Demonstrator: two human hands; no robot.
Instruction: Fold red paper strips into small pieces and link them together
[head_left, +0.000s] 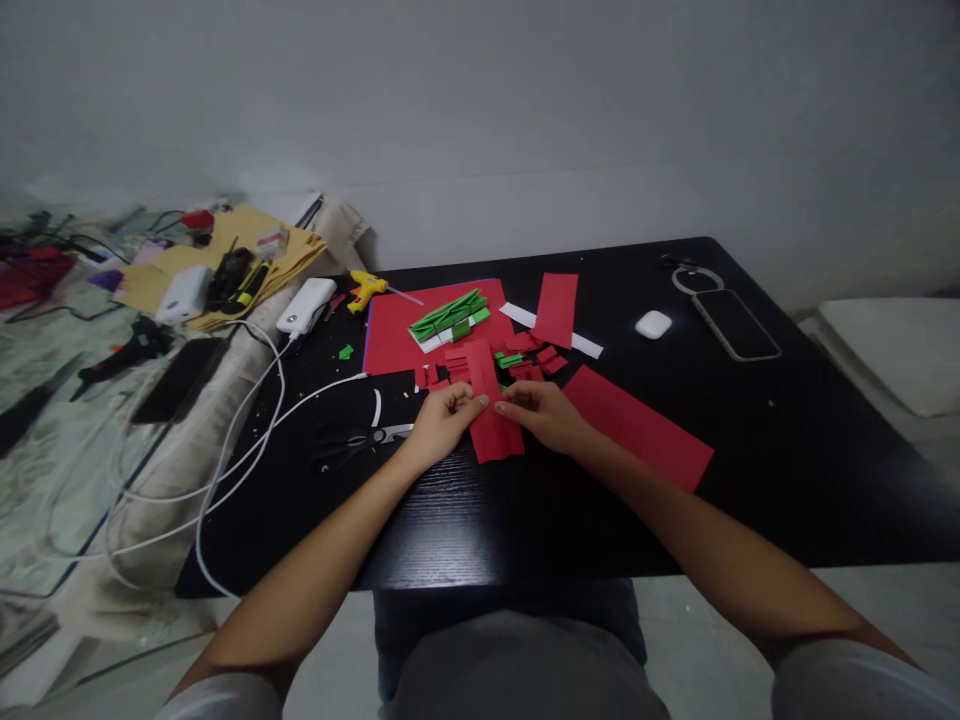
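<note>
Both hands meet over a red paper strip (489, 400) lying on the black table (787, 460). My left hand (444, 420) pinches the strip's left edge with fingers curled. On the strip's right edge, my right hand (541, 412) does the same. Just beyond the strip lie several small red paper pieces (534, 356) and green folded strips (448, 316) on a large red sheet (397, 330). A long red paper rectangle (637, 425) rests right of my right hand.
Black-handled scissors (360, 442) lie left of my left hand. A yellow glue gun (366, 290), white power bank (306, 305) with cables, another red strip (556, 308), a white earbud case (653, 323) and a phone (735, 322) sit further back. Clutter covers the glass surface at left.
</note>
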